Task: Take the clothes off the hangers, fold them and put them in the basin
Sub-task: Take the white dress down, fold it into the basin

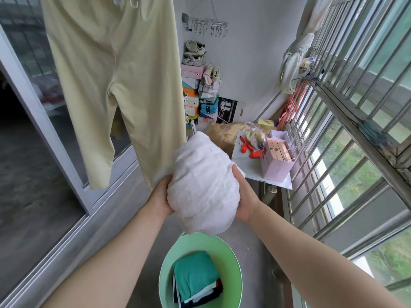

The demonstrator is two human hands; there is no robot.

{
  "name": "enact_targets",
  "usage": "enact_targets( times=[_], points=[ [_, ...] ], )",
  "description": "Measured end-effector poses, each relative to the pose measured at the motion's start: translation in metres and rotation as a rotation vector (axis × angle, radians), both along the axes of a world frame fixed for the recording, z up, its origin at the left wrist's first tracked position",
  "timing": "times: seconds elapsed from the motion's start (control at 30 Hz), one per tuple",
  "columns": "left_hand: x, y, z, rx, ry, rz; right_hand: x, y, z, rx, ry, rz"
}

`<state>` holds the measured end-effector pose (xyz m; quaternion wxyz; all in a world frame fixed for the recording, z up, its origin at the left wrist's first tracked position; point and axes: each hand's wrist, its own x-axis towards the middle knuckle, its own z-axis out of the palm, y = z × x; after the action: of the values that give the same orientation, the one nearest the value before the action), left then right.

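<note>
Gripping the white garment (203, 185) between them, left hand (161, 196) and right hand (243, 194) clasp its sides.

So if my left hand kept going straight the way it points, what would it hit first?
Your left hand points straight into the white garment it holds, so that comes first. Beyond it, probably your right hand, though depth is unclear.

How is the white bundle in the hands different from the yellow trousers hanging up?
The white bundle is folded up small; the yellow trousers hang unfolded at full length. The bundle is held by the left hand and right hand above the green basin; no hand touches the trousers. The bundle's cloth looks bumpy, the trousers' smooth. Both are clothes not yet in the basin.
</note>
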<state>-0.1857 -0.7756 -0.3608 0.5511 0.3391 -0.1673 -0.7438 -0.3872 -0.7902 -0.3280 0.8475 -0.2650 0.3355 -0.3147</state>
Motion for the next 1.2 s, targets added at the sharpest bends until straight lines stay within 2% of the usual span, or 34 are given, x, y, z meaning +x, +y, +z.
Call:
enact_targets(
  times=[0.13,0.27,0.43,0.6,0.73,0.9,1.2],
  points=[
    [0.004,0.000,0.005,-0.009,0.033,0.104,0.000,0.011,-0.007,0.002,0.001,0.179],
    [0.004,0.002,0.004,0.044,0.015,0.104,0.012,0.020,-0.012,0.017,-0.076,0.338],
    [0.008,0.003,-0.005,0.097,-0.023,0.091,0.014,0.020,-0.024,0.053,-0.082,0.201],
    [0.014,0.002,-0.015,0.131,-0.096,0.070,-0.003,0.006,-0.031,0.033,0.036,0.044],
    [0.006,0.001,-0.020,0.082,-0.101,0.040,-0.018,-0.014,-0.049,0.047,0.000,0.058],
    [-0.020,-0.011,-0.030,0.121,-0.090,0.079,-0.030,-0.036,-0.071,0.071,-0.015,0.127],
    [-0.083,-0.040,-0.083,0.211,0.087,0.228,-0.062,-0.086,-0.122,0.162,0.019,0.078]
  ],
)
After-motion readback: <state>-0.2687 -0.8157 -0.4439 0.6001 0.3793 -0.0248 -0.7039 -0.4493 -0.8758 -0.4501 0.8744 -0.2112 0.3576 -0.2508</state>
